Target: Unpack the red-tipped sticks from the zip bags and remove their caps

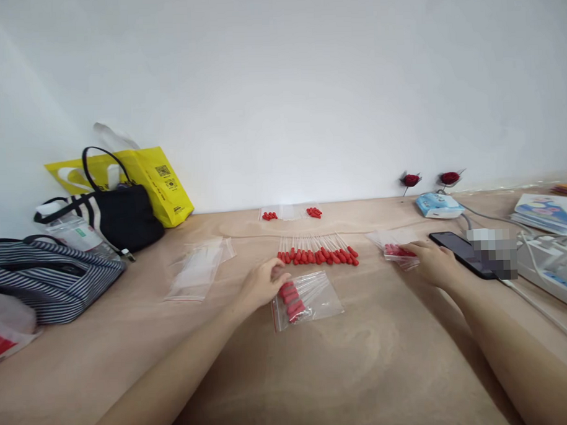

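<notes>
Red-tipped droppers (318, 254), yellow bag (164, 179)

Home packing spot, plain white wall (307, 81), wooden tabletop (317, 372), handbags (120, 215), phone (461, 253), charging cables (542, 309)

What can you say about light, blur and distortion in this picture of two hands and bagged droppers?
Head view: soft, even light, faint shadows beside the forearms; the table bows at its far edge, lens distortion; a pixelated block hides a patch beside the phone; left hand on the dropper bag and right hand look soft.
</notes>
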{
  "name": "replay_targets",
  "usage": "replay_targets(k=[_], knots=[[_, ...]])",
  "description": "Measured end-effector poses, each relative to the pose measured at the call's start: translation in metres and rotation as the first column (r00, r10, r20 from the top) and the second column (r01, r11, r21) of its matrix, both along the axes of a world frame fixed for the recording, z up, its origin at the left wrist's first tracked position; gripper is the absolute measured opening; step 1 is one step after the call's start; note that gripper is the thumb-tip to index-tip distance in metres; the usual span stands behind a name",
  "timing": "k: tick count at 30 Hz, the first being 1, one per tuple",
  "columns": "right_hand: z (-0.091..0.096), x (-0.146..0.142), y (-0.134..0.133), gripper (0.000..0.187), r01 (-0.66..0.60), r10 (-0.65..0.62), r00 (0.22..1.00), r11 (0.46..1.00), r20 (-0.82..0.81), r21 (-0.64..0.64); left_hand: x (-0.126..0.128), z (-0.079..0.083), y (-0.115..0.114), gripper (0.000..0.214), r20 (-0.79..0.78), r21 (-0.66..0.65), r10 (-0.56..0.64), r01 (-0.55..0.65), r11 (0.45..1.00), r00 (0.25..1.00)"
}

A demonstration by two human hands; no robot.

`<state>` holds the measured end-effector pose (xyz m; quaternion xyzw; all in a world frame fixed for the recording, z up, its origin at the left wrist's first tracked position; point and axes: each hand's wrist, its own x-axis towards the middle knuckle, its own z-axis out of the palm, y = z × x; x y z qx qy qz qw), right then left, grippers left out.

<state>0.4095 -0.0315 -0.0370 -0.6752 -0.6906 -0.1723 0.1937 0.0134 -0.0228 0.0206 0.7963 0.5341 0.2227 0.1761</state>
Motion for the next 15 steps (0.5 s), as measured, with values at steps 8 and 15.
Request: replay_targets(k=[8, 15], knots=[[0.037, -0.119, -0.027, 0.028, -0.579, 0.59, 0.771, 0.806, -0.239, 0.121, -0.035, -0.014, -0.039, 0.049, 0.216, -0.458, 0.231, -0.111, 0.882, 0.949], [0.021, -0.19, -0.037, 0.05, -0.774, 0.729, 0.626, 0.624, -0.276, -0.108, 0.0, -0.013, -0.023, 0.049, 0.573, -0.589, 0.353, 0.073, 0.805, 0.74]])
